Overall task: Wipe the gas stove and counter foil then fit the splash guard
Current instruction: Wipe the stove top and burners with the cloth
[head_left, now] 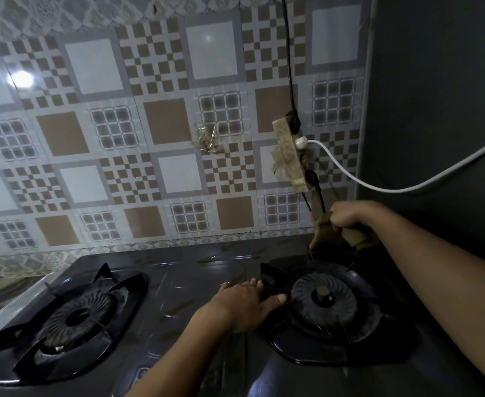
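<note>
A black two-burner gas stove [195, 285] fills the lower part of the view. My left hand [244, 303] rests on its middle, with the fingers gripping the left prong of the right burner's pan support [270, 282]. My right hand [350, 214] is at the stove's back right corner, closed on a brown cloth [325, 232] that hangs down against the stove's rear edge. The left burner [75, 313] and the right burner [323, 302] both carry their black grates. No splash guard is in view.
A patterned tile wall [138, 130] runs behind the stove. A taped power strip [290, 153] hangs on it with a black cord [288, 58] above and a white cable [378, 186] sweeping right. A dark wall [441, 90] closes the right side. Shiny counter foil [3, 293] shows at left.
</note>
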A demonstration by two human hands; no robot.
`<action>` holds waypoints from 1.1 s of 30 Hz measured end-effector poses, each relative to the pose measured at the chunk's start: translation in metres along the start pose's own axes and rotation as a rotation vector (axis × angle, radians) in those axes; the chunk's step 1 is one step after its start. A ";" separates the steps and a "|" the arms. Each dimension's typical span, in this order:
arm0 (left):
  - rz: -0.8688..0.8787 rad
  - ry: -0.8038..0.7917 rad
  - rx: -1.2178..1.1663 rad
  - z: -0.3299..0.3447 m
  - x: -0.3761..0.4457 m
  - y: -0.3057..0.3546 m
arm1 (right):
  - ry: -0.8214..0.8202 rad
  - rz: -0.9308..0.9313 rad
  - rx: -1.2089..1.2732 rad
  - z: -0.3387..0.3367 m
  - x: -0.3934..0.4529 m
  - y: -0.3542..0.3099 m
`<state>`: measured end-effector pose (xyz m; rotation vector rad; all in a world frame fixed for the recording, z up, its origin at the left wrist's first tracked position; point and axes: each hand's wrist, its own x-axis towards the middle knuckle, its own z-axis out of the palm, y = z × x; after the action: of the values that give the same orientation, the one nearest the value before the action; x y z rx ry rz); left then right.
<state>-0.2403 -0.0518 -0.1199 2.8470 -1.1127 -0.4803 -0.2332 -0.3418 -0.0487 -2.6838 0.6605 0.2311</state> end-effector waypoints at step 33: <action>0.000 -0.007 -0.046 -0.002 -0.006 0.001 | -0.087 -0.223 -0.262 0.048 0.005 -0.092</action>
<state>-0.2443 -0.0489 -0.1162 2.8082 -1.0878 -0.5093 -0.1882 -0.2503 -0.0654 -2.9474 0.3188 0.3961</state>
